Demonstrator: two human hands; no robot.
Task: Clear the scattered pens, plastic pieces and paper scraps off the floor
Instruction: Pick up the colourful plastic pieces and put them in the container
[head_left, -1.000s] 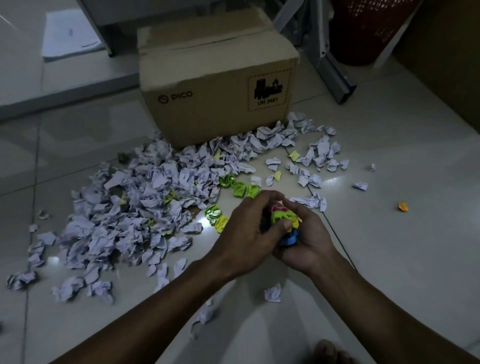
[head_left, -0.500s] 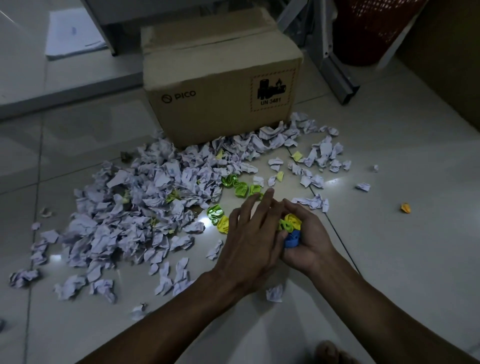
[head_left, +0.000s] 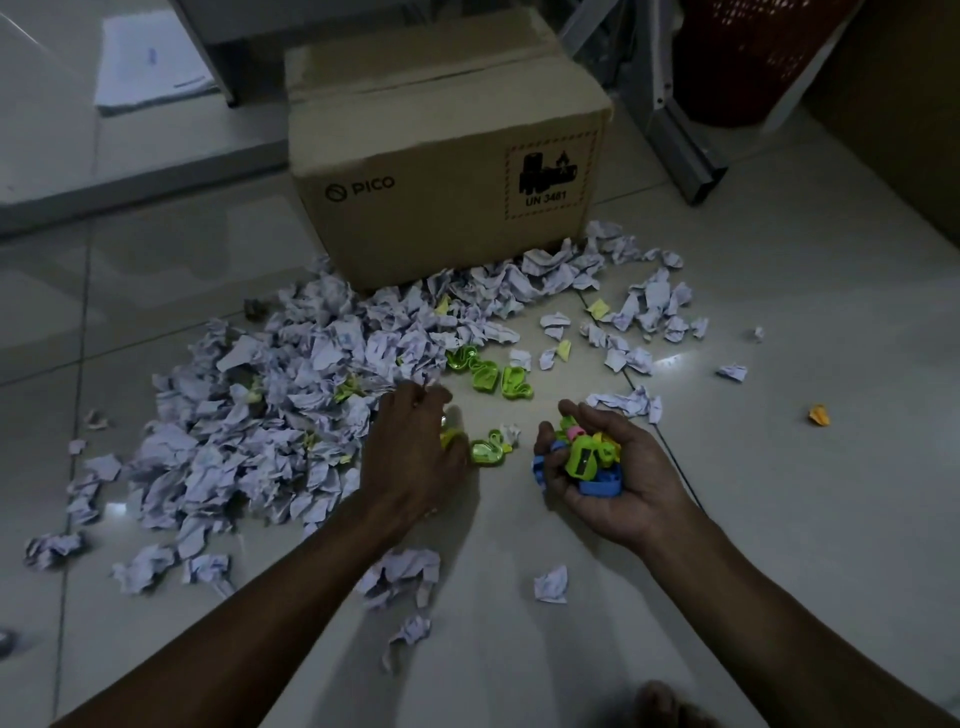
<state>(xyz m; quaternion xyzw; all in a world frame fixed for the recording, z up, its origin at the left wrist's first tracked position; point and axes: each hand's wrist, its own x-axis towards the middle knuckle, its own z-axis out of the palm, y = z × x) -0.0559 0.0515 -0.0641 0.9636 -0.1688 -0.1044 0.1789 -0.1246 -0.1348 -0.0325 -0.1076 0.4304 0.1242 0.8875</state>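
A wide heap of crumpled white paper scraps (head_left: 291, 395) covers the tiled floor in front of a cardboard box. My right hand (head_left: 618, 478) is palm up, cupped around a handful of green, blue, pink and yellow plastic pieces (head_left: 587, 457). My left hand (head_left: 415, 447) rests palm down on the floor at the heap's edge, fingers curled over a yellow-green piece. A green plastic piece (head_left: 488, 452) lies just right of it. Three more green pieces (head_left: 488, 374) lie in a row farther back.
The closed cardboard box (head_left: 447, 171) stands behind the heap. A red basket (head_left: 753, 57) and a metal frame leg (head_left: 680, 135) are at the back right. An orange scrap (head_left: 819, 415) lies alone at the right. Stray paper scraps (head_left: 400, 571) lie near my forearms.
My left hand has come off the right hand and moved left and down onto the floor beside the paper heap. The right hand has turned palm up, showing the plastic pieces.
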